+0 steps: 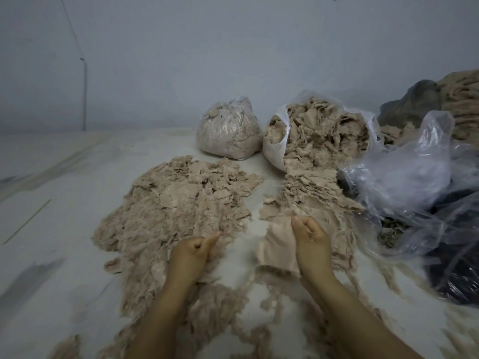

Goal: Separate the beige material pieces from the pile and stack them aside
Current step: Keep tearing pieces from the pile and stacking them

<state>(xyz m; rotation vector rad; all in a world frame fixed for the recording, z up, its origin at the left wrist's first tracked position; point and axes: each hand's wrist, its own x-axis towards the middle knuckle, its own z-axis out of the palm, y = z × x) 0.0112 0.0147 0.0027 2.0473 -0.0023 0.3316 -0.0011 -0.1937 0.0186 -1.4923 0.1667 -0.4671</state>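
A wide loose pile of beige material scraps (pixel 178 203) covers the pale surface ahead and to the left. To its right lies a flatter layered stack of beige pieces (pixel 308 193), spilling from an open plastic bag (pixel 274 149). My right hand (pixel 312 242) is shut on a beige piece (pixel 278 251) at the near end of that stack, thumb on top. My left hand (pixel 193 251) is closed with the thumb out at the near edge of the loose pile, pinching frayed fibres.
A tied plastic bag of beige scraps (pixel 228 133) stands behind the pile. Crumpled clear plastic (pixel 414 182) and dark material (pixel 456 275) fill the right side. Frayed threads (pixel 233 307) trail between my forearms. A grey wall rises behind.
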